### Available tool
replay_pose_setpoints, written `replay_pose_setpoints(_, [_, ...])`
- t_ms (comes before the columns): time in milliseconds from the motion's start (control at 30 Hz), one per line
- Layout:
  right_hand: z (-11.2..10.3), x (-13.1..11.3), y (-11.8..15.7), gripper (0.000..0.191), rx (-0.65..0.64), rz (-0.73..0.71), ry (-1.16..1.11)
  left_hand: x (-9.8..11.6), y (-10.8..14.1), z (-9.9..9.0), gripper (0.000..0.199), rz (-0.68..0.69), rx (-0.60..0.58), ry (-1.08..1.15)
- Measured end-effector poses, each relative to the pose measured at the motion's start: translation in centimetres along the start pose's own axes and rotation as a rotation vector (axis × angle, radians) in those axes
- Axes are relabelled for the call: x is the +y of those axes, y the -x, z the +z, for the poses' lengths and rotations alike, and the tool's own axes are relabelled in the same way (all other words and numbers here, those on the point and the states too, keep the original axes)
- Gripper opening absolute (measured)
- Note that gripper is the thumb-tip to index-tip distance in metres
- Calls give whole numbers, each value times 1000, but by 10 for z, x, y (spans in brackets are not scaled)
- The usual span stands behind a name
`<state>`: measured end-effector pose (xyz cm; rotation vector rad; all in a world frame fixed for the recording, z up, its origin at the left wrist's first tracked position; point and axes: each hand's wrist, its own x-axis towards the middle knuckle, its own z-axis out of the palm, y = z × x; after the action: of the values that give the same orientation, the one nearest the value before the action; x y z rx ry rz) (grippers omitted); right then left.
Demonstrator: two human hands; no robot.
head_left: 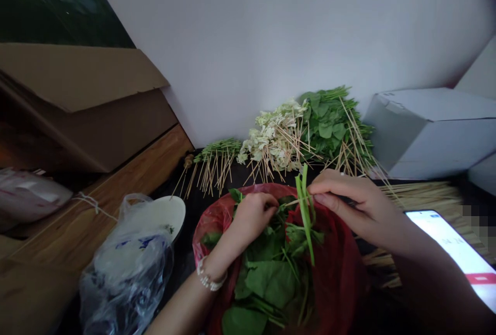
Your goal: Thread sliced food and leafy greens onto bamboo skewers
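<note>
Over a red plastic bag [341, 273] of leafy greens [271, 278], my right hand [349, 206] pinches green stems [305, 211] that hang upright near its fingertips. A thin wooden skewer [290, 202] runs sideways from the stems toward my left hand [256, 216]. The fingers of my left hand are curled together at the skewer's other end, above the leaves. A beaded bracelet [209, 276] circles my left wrist.
Skewered stems [219, 154], pale cabbage pieces [275, 133] and skewered greens [329, 118] lie along the wall. At left are a bowl [174, 213], a clear bag [127, 273] and a cardboard box [85, 118]. Loose skewers [426, 200], a phone [449, 242] and a white box [434, 133] are at right.
</note>
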<state>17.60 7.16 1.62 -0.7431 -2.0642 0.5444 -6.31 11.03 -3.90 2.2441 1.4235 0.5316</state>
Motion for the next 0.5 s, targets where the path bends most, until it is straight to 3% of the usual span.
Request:
replay_pose_setpoints(133, [4, 4, -1, 18, -11, 24, 9, -3, 22, -19, 21, -63, 72, 266])
replay_pose_setpoints(300, [14, 5, -3, 19, -20, 24, 48, -6, 42, -19, 24, -347, 156, 1168])
replay_pose_setpoints(500, [25, 4, -5, 20, -25, -9, 145, -1, 46, -20, 28, -373, 216, 1341])
